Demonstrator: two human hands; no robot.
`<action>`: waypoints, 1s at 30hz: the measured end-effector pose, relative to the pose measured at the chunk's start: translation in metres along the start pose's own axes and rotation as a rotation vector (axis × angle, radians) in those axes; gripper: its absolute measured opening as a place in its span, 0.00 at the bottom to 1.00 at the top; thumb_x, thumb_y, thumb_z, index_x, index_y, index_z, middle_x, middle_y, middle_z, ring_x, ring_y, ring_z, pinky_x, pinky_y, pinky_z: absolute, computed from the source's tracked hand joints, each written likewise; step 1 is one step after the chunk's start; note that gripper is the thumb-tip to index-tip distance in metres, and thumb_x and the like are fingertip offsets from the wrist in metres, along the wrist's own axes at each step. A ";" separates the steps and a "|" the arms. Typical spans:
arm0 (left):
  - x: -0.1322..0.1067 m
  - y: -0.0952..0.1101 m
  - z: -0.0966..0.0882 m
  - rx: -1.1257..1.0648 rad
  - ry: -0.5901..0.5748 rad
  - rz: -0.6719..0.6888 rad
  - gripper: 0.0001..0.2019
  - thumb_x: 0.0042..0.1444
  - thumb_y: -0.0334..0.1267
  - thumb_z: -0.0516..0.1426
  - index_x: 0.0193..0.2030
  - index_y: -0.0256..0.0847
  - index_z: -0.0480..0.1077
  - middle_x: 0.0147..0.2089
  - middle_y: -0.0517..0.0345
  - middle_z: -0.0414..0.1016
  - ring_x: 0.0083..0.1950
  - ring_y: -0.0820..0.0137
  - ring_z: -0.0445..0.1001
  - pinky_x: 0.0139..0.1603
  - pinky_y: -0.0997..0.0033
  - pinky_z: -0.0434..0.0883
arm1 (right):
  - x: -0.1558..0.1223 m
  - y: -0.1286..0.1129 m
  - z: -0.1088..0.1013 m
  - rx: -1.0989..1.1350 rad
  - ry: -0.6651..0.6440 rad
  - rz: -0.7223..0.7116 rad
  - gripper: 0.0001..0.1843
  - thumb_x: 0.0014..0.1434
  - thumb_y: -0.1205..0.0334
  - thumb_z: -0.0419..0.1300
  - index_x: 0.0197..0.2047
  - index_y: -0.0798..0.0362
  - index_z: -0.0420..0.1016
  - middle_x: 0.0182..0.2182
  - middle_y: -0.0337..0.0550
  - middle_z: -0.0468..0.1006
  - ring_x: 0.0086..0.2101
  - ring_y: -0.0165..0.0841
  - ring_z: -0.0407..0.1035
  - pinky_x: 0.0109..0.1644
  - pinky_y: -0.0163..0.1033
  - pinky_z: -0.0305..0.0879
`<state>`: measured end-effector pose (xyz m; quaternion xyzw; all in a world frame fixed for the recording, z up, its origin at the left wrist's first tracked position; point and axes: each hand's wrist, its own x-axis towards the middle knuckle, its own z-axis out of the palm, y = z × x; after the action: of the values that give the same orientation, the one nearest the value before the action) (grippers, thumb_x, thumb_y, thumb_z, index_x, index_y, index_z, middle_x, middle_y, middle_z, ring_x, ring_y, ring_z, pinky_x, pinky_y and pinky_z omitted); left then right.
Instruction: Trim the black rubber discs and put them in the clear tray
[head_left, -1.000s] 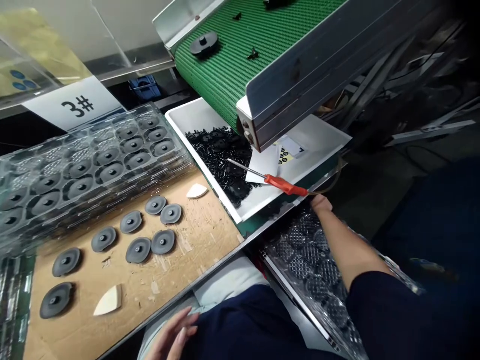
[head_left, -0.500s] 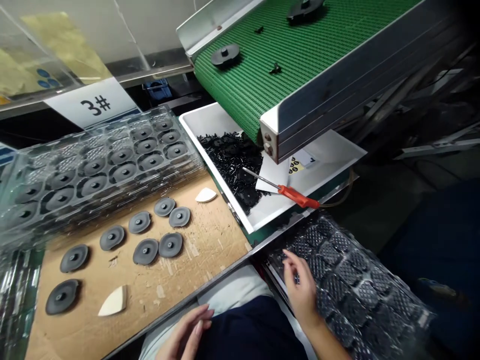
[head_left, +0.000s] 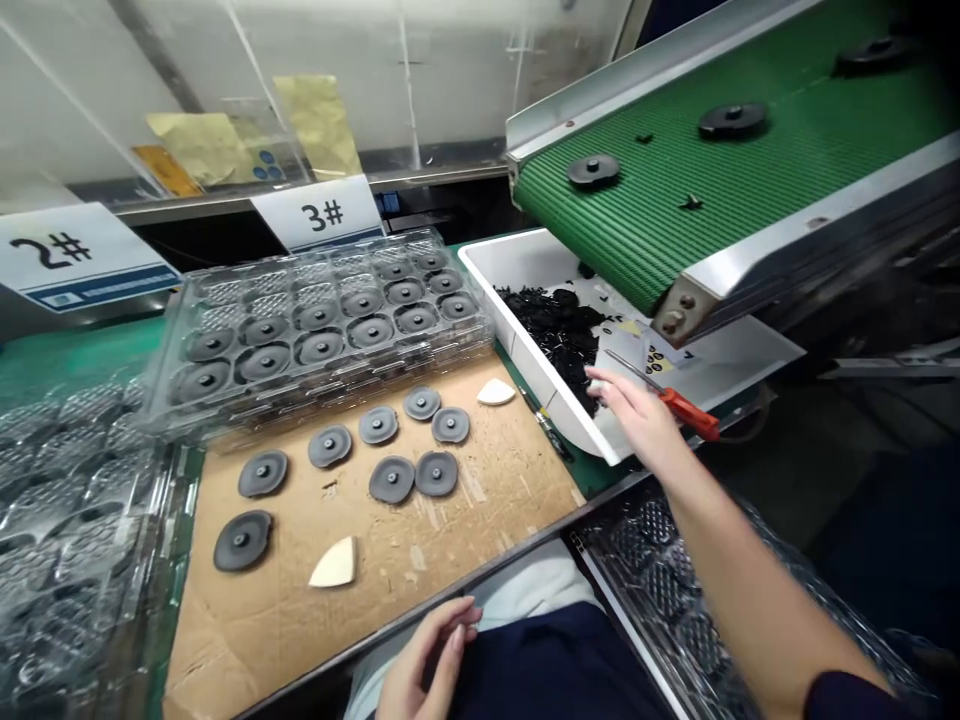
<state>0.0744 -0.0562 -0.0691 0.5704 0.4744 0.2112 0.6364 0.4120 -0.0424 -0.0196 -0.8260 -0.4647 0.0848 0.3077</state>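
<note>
**Right hand (head_left: 637, 420) open at the white bin (head_left: 510, 262)**

On the head camera I have the right hand spread wide, its fingers reaching over the bin's near rim and gripping nothing I can make out. A screwdriver (head_left: 688, 413) with a red handle lies just beside that hand, at the bin's right corner, and black plastic pieces (head_left: 551, 335) are heaped inside the bin. The left hand (head_left: 427, 660) sits below the near edge of the cardboard sheet (head_left: 480, 520), loosely curled and empty. On that sheet I count 8 grey discs (head_left: 391, 479) and 2 white wedges (head_left: 334, 563). Along its far edge rests a stack of clear trays (head_left: 322, 320) with dark discs in their pockets, under the 3# sign (head_left: 316, 213). The green conveyor belt (head_left: 675, 190) ends above the bin, carrying black discs (head_left: 592, 170). More clear trays (head_left: 660, 590) lie under my right forearm (head_left: 750, 590).
</note>
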 end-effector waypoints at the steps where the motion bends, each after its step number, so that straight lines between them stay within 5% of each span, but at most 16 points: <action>1: 0.000 -0.002 -0.002 -0.007 -0.007 0.002 0.18 0.53 0.52 0.56 0.42 0.43 0.75 0.41 0.53 0.81 0.39 0.66 0.79 0.45 0.71 0.73 | 0.019 0.003 0.004 -0.051 -0.031 0.032 0.21 0.66 0.58 0.44 0.57 0.55 0.64 0.54 0.50 0.70 0.50 0.37 0.68 0.55 0.43 0.64; 4: -0.002 -0.006 -0.007 -0.062 -0.009 -0.005 0.15 0.53 0.49 0.56 0.42 0.44 0.75 0.40 0.53 0.81 0.39 0.65 0.79 0.44 0.70 0.73 | 0.069 0.011 0.021 -0.221 -0.111 0.117 0.21 0.62 0.58 0.55 0.57 0.55 0.63 0.56 0.51 0.66 0.54 0.42 0.62 0.57 0.53 0.59; 7: -0.006 -0.009 -0.011 -0.123 0.016 -0.020 0.13 0.53 0.47 0.57 0.41 0.45 0.75 0.40 0.54 0.81 0.38 0.65 0.79 0.44 0.71 0.73 | 0.094 0.015 0.033 -0.358 -0.177 0.154 0.20 0.61 0.57 0.56 0.55 0.55 0.65 0.53 0.49 0.67 0.51 0.40 0.65 0.54 0.54 0.62; 16: -0.004 -0.009 -0.029 -0.167 0.073 -0.070 0.13 0.53 0.47 0.58 0.41 0.44 0.76 0.42 0.53 0.81 0.41 0.64 0.78 0.47 0.68 0.72 | 0.085 0.000 0.030 -0.485 -0.046 0.037 0.13 0.56 0.62 0.59 0.45 0.54 0.74 0.39 0.46 0.71 0.41 0.38 0.68 0.44 0.43 0.64; 22: 0.000 0.004 -0.040 -0.191 0.025 -0.088 0.13 0.54 0.46 0.57 0.41 0.43 0.75 0.41 0.52 0.80 0.40 0.64 0.77 0.46 0.67 0.71 | 0.082 -0.057 0.016 -0.392 0.173 -0.267 0.12 0.59 0.64 0.55 0.44 0.52 0.76 0.43 0.46 0.74 0.46 0.39 0.67 0.49 0.43 0.62; 26: 0.008 0.027 -0.044 -0.560 -0.065 -0.167 0.11 0.52 0.44 0.60 0.40 0.42 0.76 0.40 0.52 0.80 0.39 0.67 0.77 0.46 0.69 0.71 | 0.055 -0.117 0.001 -0.221 0.345 -0.552 0.10 0.60 0.63 0.56 0.43 0.50 0.77 0.40 0.43 0.78 0.43 0.39 0.69 0.50 0.46 0.64; 28: 0.015 0.042 -0.043 -0.920 -0.131 -0.206 0.13 0.54 0.46 0.58 0.43 0.42 0.75 0.45 0.50 0.78 0.42 0.66 0.76 0.46 0.66 0.71 | 0.025 -0.146 0.005 -0.033 0.269 -0.678 0.11 0.59 0.65 0.58 0.45 0.46 0.76 0.42 0.41 0.78 0.43 0.37 0.70 0.51 0.45 0.65; 30: 0.022 0.055 -0.041 -1.251 -0.197 -0.247 0.19 0.57 0.52 0.52 0.48 0.44 0.72 0.52 0.48 0.74 0.49 0.62 0.74 0.48 0.58 0.71 | -0.012 -0.166 0.022 0.140 0.025 -0.780 0.16 0.59 0.68 0.56 0.48 0.42 0.73 0.44 0.39 0.77 0.45 0.35 0.70 0.50 0.44 0.67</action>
<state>0.0649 -0.0020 -0.0220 0.0495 0.2633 0.3196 0.9089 0.2772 0.0196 0.0588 -0.5655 -0.7328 -0.0172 0.3781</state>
